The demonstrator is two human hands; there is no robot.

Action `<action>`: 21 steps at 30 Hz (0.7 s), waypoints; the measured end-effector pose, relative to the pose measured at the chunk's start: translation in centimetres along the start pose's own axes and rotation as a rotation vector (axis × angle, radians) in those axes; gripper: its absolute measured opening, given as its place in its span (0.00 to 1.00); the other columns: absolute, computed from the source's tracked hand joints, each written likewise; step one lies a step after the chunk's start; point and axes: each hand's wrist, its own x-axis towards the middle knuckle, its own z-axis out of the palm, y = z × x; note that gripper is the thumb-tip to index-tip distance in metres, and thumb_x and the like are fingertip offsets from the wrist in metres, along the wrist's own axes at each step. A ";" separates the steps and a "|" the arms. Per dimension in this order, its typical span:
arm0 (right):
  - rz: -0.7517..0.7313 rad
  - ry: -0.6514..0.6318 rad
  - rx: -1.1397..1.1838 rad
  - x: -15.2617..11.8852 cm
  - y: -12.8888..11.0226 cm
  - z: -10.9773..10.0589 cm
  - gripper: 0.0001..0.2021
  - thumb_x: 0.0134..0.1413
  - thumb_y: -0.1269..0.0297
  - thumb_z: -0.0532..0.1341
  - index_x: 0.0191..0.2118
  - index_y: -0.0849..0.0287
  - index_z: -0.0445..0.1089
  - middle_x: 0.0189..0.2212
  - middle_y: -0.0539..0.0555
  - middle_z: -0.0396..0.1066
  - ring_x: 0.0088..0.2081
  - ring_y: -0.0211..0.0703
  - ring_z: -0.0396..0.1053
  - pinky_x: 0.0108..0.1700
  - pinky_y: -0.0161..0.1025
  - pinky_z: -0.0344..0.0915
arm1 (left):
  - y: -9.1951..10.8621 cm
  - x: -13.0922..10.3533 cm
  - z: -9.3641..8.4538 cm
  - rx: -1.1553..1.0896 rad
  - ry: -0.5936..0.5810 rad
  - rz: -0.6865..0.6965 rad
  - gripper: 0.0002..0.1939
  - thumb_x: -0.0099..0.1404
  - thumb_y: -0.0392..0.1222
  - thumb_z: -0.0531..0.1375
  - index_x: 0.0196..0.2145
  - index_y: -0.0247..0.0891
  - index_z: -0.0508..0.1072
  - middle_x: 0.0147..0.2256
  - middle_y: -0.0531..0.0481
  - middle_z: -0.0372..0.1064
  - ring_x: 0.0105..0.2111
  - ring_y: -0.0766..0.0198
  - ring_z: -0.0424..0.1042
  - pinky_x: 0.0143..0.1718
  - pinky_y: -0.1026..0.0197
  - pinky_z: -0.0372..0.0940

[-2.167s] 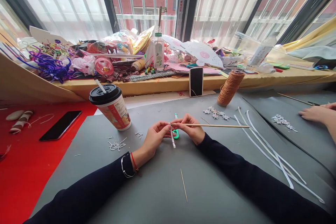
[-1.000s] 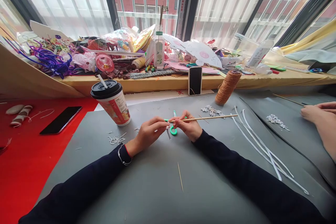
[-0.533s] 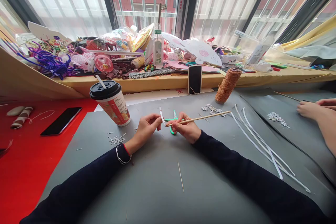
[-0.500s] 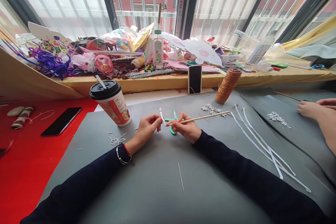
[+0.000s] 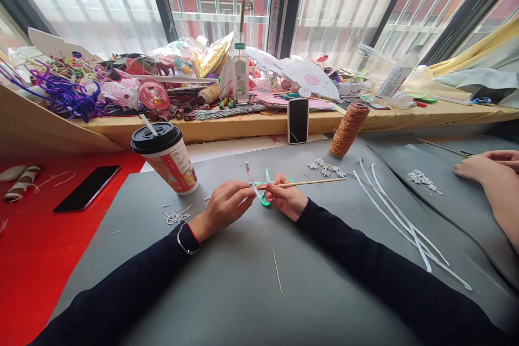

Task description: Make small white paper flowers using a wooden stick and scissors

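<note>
My right hand (image 5: 287, 198) pinches a thin wooden stick (image 5: 318, 183), which points to the right over the grey table. A short white strip (image 5: 250, 174), like a piece of pipe cleaner, stands across the stick's left end. My left hand (image 5: 227, 204) is closed at that end, fingertips on the strip; the fingers partly hide what they grip. Behind my right fingers lie scissors with green handles (image 5: 265, 199), partly covered. Long white pipe cleaners (image 5: 399, 211) rest to the right. Small white cut pieces (image 5: 175, 217) lie beside my left wrist.
A lidded paper cup (image 5: 172, 165) stands left, near a dark phone (image 5: 86, 189). A brown twine spool (image 5: 349, 130) and an upright phone (image 5: 298, 121) are at the back. A toothpick (image 5: 277, 271) lies in front. Another person's hand (image 5: 482, 167) is at right.
My left hand has turned over and moved right, its fingers now at the stick's end. The white strip leans across the stick. The view has shifted slightly.
</note>
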 end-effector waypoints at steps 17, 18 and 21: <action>0.116 -0.001 0.082 -0.3 0.5 0.3 0.17 0.35 0.65 0.69 0.21 0.59 0.56 0.22 0.48 0.69 0.20 0.27 0.62 0.21 0.27 0.57 | -1.5 -0.4 -0.2 -0.127 -0.062 0.038 0.15 0.59 0.32 0.57 0.45 0.41 0.68 0.39 0.47 0.72 0.42 0.63 0.70 0.41 0.59 0.66; 0.113 0.003 0.076 -0.3 0.5 0.3 0.17 0.35 0.66 0.69 0.21 0.59 0.56 0.21 0.48 0.69 0.20 0.28 0.62 0.21 0.27 0.58 | -1.4 -0.5 -0.1 -0.145 -0.052 0.009 0.15 0.59 0.32 0.57 0.44 0.41 0.68 0.39 0.47 0.72 0.41 0.64 0.70 0.40 0.60 0.66; 0.105 0.017 0.068 -0.4 0.4 0.3 0.17 0.34 0.66 0.69 0.21 0.59 0.56 0.20 0.47 0.69 0.21 0.29 0.64 0.22 0.28 0.60 | -1.1 -0.6 0.2 -0.196 -0.025 -0.077 0.13 0.59 0.33 0.57 0.43 0.40 0.69 0.37 0.47 0.72 0.37 0.66 0.70 0.37 0.62 0.67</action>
